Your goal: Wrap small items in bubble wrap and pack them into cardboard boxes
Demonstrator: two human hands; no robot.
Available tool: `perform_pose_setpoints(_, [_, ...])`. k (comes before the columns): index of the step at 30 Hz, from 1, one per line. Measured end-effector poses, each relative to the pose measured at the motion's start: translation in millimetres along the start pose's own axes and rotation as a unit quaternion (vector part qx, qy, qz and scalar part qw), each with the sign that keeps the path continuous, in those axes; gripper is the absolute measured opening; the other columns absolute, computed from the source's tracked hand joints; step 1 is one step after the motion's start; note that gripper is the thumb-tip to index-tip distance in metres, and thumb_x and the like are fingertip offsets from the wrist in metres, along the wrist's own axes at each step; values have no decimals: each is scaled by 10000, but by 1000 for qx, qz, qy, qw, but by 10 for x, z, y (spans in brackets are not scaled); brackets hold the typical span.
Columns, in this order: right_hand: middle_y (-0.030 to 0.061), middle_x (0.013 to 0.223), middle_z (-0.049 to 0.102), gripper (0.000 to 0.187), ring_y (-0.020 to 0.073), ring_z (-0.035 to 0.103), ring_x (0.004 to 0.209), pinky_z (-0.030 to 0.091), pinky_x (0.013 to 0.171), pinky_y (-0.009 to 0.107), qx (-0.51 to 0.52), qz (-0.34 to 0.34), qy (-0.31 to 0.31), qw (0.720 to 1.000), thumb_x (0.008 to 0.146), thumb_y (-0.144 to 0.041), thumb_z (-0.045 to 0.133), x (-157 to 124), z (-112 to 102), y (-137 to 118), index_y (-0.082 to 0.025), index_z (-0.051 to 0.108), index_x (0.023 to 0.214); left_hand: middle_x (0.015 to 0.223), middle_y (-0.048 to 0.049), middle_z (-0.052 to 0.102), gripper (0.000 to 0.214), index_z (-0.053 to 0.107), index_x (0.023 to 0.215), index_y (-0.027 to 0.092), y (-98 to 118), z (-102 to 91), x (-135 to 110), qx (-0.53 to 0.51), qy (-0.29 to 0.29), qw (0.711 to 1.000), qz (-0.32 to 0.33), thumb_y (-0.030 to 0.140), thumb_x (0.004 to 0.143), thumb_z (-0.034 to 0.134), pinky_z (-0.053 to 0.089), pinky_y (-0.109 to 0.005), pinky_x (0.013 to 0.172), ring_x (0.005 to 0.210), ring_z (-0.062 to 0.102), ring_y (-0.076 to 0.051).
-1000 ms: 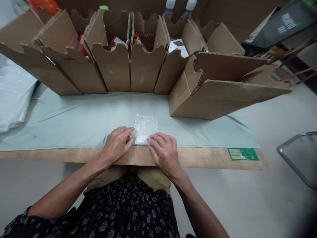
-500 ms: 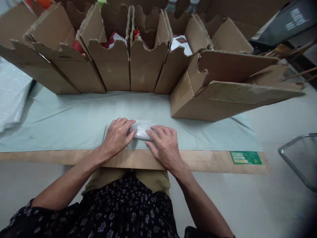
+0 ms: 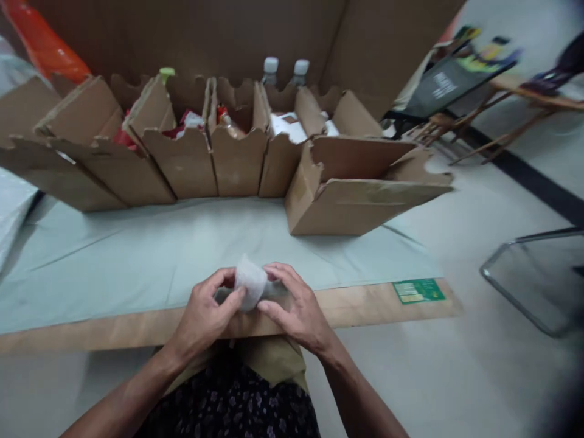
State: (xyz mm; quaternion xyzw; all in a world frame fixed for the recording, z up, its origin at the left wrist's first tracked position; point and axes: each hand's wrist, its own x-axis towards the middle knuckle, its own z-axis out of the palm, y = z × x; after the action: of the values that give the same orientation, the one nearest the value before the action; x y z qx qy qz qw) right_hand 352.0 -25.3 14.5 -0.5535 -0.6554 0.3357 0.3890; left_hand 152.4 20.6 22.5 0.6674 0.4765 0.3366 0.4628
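Observation:
A small whitish bundle of bubble wrap (image 3: 250, 283) is held up at the table's front edge, tilted and slightly blurred. What is inside it, if anything, cannot be made out. My left hand (image 3: 207, 311) pinches its left side, thumb in front and fingers curled behind. At its right edge my right hand (image 3: 298, 309) curves around, with the thumb low and the fingertips high against the wrap. Beneath both hands lies the pale green cloth (image 3: 191, 243) with the bare wooden table edge (image 3: 137, 328) in front.
Several open cardboard bins (image 3: 239, 170) line the back, holding red packets and white boxes. One cardboard box (image 3: 337, 210) juts forward at the right. Bubble wrap sheets (image 3: 13, 207) lie far left. A green label (image 3: 418, 291) is on the table edge; a metal-framed chair (image 3: 506, 286) stands right.
The bubble wrap bundle was lying flat on the cloth under both hands; now it is lifted, tipped upright and nearer my body. The head view has tilted up and shifted right.

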Motion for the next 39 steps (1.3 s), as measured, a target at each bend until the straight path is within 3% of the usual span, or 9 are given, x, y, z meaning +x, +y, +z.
perform_pose_setpoints(3, [116,1386,642,709,195,666,1034,564,896,338,51,17,-33,998,832,-378,797,-46,-252,-51,-223,517,1465,874,-11,760,112,714,944,217,72,112,-14,55,-60,992,96,224,879,623,563,-253,698,765,703,-159])
perform_pose_setpoints(7, [2,894,734,83,151,659,798,525,732,263,15,21,-60,998,898,-213,670,-48,-614,-147,-214,725,961,853,-16,742,102,691,983,224,252,201,117,104,-102,964,221,216,903,627,565,-253,681,753,705,-161])
perform_pose_setpoints(11, [0,794,727,55,159,664,696,520,623,262,-30,-5,-1,1000,904,-239,682,-87,-1172,-300,-223,723,870,1238,-118,722,472,575,1357,230,652,209,633,180,-27,918,352,302,905,691,578,-402,962,1134,692,-266])
perform_pose_setpoints(14, [16,890,763,84,174,692,709,546,607,297,-47,-59,176,981,888,-299,753,-70,-1733,-427,-275,743,968,1418,-148,629,581,507,1451,220,941,317,1141,238,36,881,407,302,904,685,464,-545,1137,1365,558,-337])
perform_pose_setpoints(18, [42,969,758,225,157,678,709,529,643,357,-128,-144,447,874,790,-304,869,210,-2482,-516,-281,739,972,1480,-150,573,266,685,1119,214,1028,601,1513,273,-11,868,415,154,863,648,461,-603,1128,1415,511,-368])
perform_pose_setpoints(23, [-7,695,675,36,127,563,593,403,554,300,-372,-20,211,904,833,-251,748,887,-2964,-371,-220,731,841,1542,-183,497,281,687,984,198,909,775,1492,253,3,871,421,12,803,579,481,-615,1101,1428,492,-387])
perform_pose_setpoints(33, [8,708,764,195,140,623,562,415,559,269,-425,107,-188,879,808,-67,696,1822,-2649,343,-221,751,702,1531,-136,527,270,671,991,231,880,788,1541,225,7,883,412,29,838,579,493,-597,1090,1396,527,-348])
perform_pose_setpoints(36, [22,778,791,159,165,673,628,461,595,280,-426,95,-210,875,809,-91,698,1784,-2665,275,-222,786,790,1532,-143,517,271,664,1031,231,878,781,1539,227,6,880,417,33,867,578,494,-583,1092,1398,528,-346])
perform_pose_setpoints(39, [69,960,808,206,249,732,821,534,728,356,-482,65,-43,872,831,-180,680,1439,-2811,-24,-212,790,1002,1622,-145,402,366,616,1251,257,872,715,1481,198,21,889,412,104,918,614,488,-561,1118,1429,504,-344])
